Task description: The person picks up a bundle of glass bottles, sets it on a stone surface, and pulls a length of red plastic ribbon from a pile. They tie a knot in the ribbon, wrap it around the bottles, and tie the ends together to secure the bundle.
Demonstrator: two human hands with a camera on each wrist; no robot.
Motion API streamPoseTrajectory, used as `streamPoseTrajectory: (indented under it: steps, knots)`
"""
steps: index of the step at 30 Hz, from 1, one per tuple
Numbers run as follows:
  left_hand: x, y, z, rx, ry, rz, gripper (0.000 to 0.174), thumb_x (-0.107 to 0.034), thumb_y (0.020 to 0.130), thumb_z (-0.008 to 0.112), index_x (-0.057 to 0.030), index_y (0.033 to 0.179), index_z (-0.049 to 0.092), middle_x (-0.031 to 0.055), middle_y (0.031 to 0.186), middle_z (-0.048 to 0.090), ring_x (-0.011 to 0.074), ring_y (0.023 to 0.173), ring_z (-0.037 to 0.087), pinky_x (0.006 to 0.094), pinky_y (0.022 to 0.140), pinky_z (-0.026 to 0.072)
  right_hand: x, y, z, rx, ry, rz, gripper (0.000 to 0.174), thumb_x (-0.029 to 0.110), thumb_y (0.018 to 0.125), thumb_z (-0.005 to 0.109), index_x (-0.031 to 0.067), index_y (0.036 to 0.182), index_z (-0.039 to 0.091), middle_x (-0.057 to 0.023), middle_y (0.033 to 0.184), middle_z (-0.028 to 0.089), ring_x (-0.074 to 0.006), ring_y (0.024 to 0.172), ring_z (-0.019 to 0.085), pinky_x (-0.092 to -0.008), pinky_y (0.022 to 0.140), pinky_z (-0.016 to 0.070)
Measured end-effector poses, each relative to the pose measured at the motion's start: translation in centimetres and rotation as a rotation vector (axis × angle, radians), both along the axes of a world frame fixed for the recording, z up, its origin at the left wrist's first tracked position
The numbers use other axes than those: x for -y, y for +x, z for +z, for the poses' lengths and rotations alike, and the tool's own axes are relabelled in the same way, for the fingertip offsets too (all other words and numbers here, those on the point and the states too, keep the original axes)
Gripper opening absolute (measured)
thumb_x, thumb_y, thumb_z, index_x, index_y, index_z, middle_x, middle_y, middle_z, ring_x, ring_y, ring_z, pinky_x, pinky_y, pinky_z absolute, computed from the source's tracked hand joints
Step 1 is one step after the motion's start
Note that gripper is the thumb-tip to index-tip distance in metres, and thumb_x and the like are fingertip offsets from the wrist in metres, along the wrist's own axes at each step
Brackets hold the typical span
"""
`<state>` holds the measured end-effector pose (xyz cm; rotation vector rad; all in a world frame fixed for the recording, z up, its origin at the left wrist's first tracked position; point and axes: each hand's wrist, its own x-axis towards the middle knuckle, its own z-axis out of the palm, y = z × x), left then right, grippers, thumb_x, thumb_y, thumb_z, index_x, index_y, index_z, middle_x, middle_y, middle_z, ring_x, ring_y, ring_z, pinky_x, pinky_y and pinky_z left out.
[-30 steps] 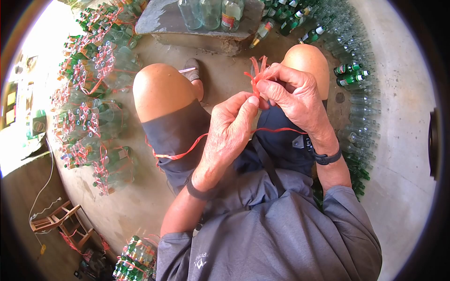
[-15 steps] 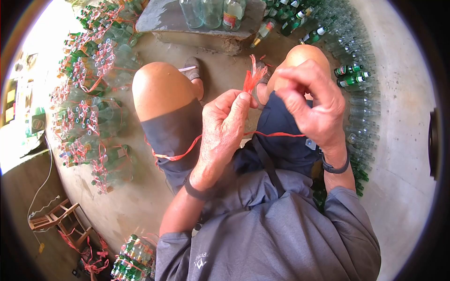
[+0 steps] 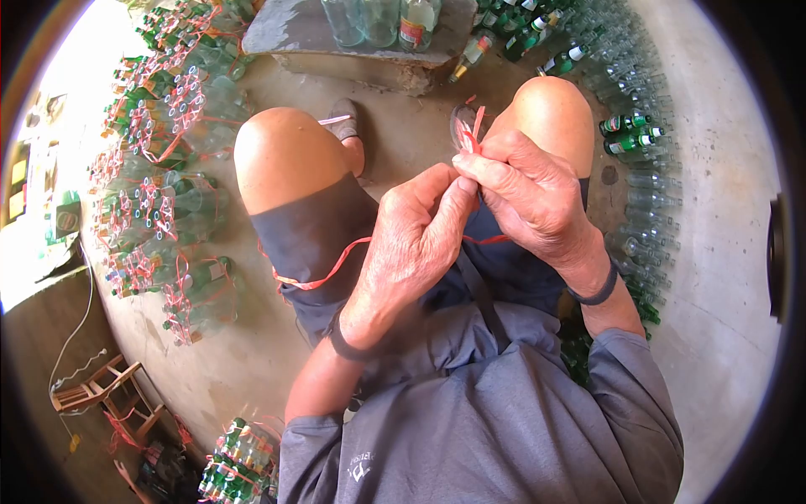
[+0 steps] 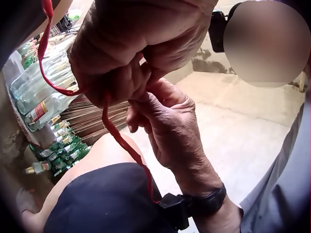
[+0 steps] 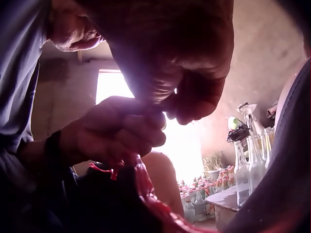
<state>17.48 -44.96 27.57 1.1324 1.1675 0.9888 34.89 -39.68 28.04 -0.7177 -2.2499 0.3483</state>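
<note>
Above the lap, my left hand point(image 3: 420, 231) pinches a red plastic twine point(image 3: 472, 141) between thumb and index finger. Its frayed end pokes up beyond the fingertips, toward the knees. My right hand point(image 3: 533, 193) pinches the twine right beside the left fingertips. In the head view, a strand of the twine runs across both thighs, passing behind the hands. Two lengths of the twine point(image 4: 121, 138) leave the left hand point(image 4: 141, 39) in the left wrist view. The fingertips hide the spot where both hands hold the twine.
Bottle bundles point(image 3: 155, 202) bound with red twine line the floor at left. Loose bottles point(image 3: 651, 218) stand in rows at right. Ahead, a low stone bench point(image 3: 353, 71) carries clear bottles point(image 3: 379, 21). A wooden stool point(image 3: 105, 386) is at lower left.
Half a second ago my right hand was away from the twine, fingers apart, while the left held it. Now the right is back at the left fingertips, pinching the twine.
</note>
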Motion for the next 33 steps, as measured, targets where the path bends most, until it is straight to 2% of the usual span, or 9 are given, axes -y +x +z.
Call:
streamPoseTrajectory:
  steps: [4, 6, 9, 19, 21, 23, 27, 29, 33]
  knots:
    - [0.2, -0.2, 0.0, 0.125, -0.109, 0.004, 0.026, -0.022, 0.104, 0.056, 0.0009, 0.095, 0.065, -0.0063, 0.069, 0.049, 0.0012, 0.060, 0.038, 0.0212, 0.052, 0.0321, 0.2, -0.1, 0.0, -0.126, -0.045, -0.032, 0.030, -0.010, 0.075, 0.071, 0.0004, 0.104, 0.071, -0.0097, 0.090, 0.064, -0.0223, 0.075, 0.066, -0.0302, 0.064, 0.0551]
    - [0.3, 0.0, 0.3, 0.458, -0.302, 0.066, 0.023, -0.020, 0.104, 0.055, 0.0006, 0.103, 0.065, -0.0062, 0.072, 0.047, 0.0015, 0.057, 0.031, 0.0212, 0.050, 0.0283, 0.4, -0.2, 0.3, -0.207, -0.092, -0.015, 0.027, -0.010, 0.078, 0.071, 0.0006, 0.103, 0.072, -0.0103, 0.091, 0.064, -0.0220, 0.076, 0.066, -0.0292, 0.066, 0.0549]
    - [0.8, 0.5, -0.5, 0.658, -0.278, 0.095, 0.022, -0.019, 0.105, 0.055, 0.0006, 0.108, 0.064, -0.0053, 0.077, 0.049, 0.0016, 0.056, 0.029, 0.0205, 0.050, 0.0275, 0.5, -0.4, 0.8, -0.267, -0.238, 0.001, 0.021, -0.008, 0.084, 0.070, 0.0012, 0.102, 0.072, -0.0102, 0.092, 0.065, -0.0206, 0.080, 0.066, -0.0286, 0.072, 0.0541]
    - [0.5, 0.5, -0.9, 0.826, -0.253, 0.132, 0.018, -0.016, 0.104, 0.056, -0.0002, 0.108, 0.065, -0.0039, 0.082, 0.055, 0.0008, 0.057, 0.031, 0.0199, 0.052, 0.0302, 1.0, -0.2, 0.5, -0.434, -0.659, 0.091, 0.013, -0.004, 0.091, 0.066, 0.0016, 0.102, 0.071, -0.0073, 0.093, 0.066, -0.0155, 0.087, 0.064, -0.0268, 0.078, 0.0512]
    - [0.5, 0.5, -0.9, 0.807, -0.273, 0.138, 0.021, -0.015, 0.104, 0.057, 0.0001, 0.117, 0.064, -0.0040, 0.082, 0.055, 0.0005, 0.056, 0.031, 0.0197, 0.052, 0.0302, 1.0, 0.0, 0.3, -0.429, -0.697, 0.108, 0.012, -0.003, 0.092, 0.066, 0.0015, 0.102, 0.071, -0.0068, 0.093, 0.066, -0.0149, 0.087, 0.064, -0.0263, 0.079, 0.0509]
    - [0.4, 0.5, -1.0, 0.813, -0.284, 0.140, 0.025, -0.015, 0.104, 0.057, 0.0001, 0.123, 0.062, -0.0040, 0.082, 0.055, 0.0005, 0.056, 0.031, 0.0196, 0.052, 0.0303, 0.9, 0.2, -0.4, -0.438, -0.740, 0.160, 0.014, 0.010, 0.095, 0.068, -0.0004, 0.104, 0.069, -0.0080, 0.099, 0.063, -0.0098, 0.078, 0.060, -0.0209, 0.065, 0.0497]
    - [0.3, 0.3, -1.5, 0.828, -0.299, 0.123, 0.034, -0.018, 0.104, 0.058, 0.0005, 0.132, 0.061, -0.0001, 0.080, 0.058, 0.0025, 0.057, 0.035, 0.0208, 0.050, 0.0297, 0.9, 0.1, 0.0, -0.465, -0.847, 0.146, 0.009, 0.000, 0.092, 0.067, 0.0020, 0.100, 0.070, -0.0046, 0.092, 0.065, -0.0102, 0.078, 0.063, -0.0231, 0.068, 0.0500]
    - [0.2, 0.1, -1.6, 0.844, -0.297, 0.108, 0.033, -0.018, 0.104, 0.058, 0.0006, 0.131, 0.061, 0.0006, 0.080, 0.058, 0.0024, 0.056, 0.036, 0.0206, 0.050, 0.0298, 0.9, 0.4, -0.3, -0.497, -0.997, 0.183, 0.008, 0.000, 0.093, 0.067, 0.0021, 0.100, 0.070, -0.0022, 0.091, 0.064, -0.0075, 0.070, 0.061, -0.0226, 0.060, 0.0478]
    - [0.2, -0.1, -2.1, 0.900, -0.317, 0.079, 0.029, -0.017, 0.103, 0.059, 0.0014, 0.125, 0.064, 0.0029, 0.083, 0.061, 0.0024, 0.056, 0.037, 0.0201, 0.049, 0.0301, 0.7, 0.3, -0.4, -0.542, -1.090, 0.206, 0.007, 0.000, 0.093, 0.067, 0.0020, 0.099, 0.070, -0.0008, 0.090, 0.063, -0.0065, 0.067, 0.059, -0.0220, 0.056, 0.0462]
